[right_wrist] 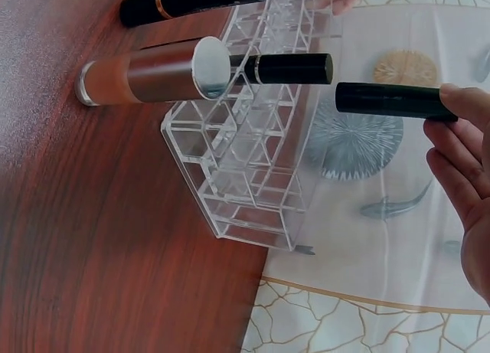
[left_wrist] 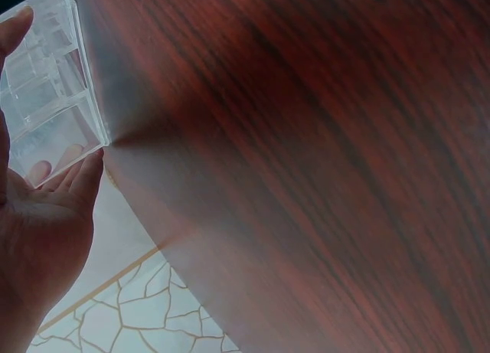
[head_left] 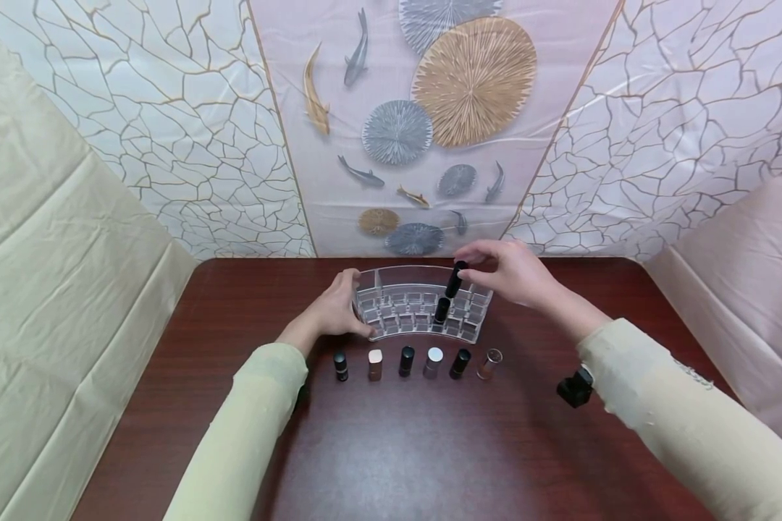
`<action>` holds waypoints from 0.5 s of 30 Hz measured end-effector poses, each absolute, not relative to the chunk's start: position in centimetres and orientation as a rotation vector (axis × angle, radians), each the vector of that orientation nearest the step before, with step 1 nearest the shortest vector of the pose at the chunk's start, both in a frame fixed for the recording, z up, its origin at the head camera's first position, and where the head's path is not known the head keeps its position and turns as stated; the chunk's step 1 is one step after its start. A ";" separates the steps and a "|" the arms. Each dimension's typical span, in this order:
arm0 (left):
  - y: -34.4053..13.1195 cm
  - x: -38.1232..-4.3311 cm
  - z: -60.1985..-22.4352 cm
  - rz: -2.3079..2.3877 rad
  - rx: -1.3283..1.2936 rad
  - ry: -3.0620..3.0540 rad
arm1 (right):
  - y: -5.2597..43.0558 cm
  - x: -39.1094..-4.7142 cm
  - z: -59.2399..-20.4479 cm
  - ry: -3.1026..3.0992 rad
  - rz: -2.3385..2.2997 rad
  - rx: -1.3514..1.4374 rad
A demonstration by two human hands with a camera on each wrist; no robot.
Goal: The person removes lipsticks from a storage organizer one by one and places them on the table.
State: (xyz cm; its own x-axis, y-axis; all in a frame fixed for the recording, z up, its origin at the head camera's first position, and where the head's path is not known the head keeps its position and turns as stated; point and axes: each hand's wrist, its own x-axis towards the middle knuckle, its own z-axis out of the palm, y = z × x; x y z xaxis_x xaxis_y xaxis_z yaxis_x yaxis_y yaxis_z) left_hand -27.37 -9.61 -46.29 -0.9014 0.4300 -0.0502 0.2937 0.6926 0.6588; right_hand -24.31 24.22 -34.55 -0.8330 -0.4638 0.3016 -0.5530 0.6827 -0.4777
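A clear, curved acrylic lipstick organizer (head_left: 407, 307) with rows of small compartments stands near the back of the table. My left hand (head_left: 334, 307) grips its left end, thumb at the front corner and fingers toward the back; the left wrist view shows this hand (left_wrist: 53, 223) against the clear wall. Between thumb and fingers, my right hand (head_left: 515, 273) pinches the upper end of a black lipstick (right_wrist: 390, 99) above the organizer. Another black lipstick (head_left: 442, 310) stands in a compartment right of the middle. In the right wrist view, a gap separates the two lipsticks' ends.
In front of the organizer, several lipsticks stand in a row, from a black one (head_left: 341, 366) at left, past a silver-topped one (head_left: 434, 362), to a clear-capped brownish one (head_left: 489, 364) at right. A patterned cloth (head_left: 397, 188) hangs behind the dark wooden table (head_left: 417, 449).
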 end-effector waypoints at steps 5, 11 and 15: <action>-9.6 -27.4 -46.5 0.999 0.589 2.709 | 25.1 -23.7 -33.9 -2.720 0.817 0.844; -9.6 -27.4 -46.5 1.008 0.592 2.707 | 26.0 -22.4 -33.2 -2.682 0.770 0.859; -9.6 -27.4 -46.5 1.014 0.591 2.711 | 26.8 -21.5 -33.1 -2.629 0.718 0.885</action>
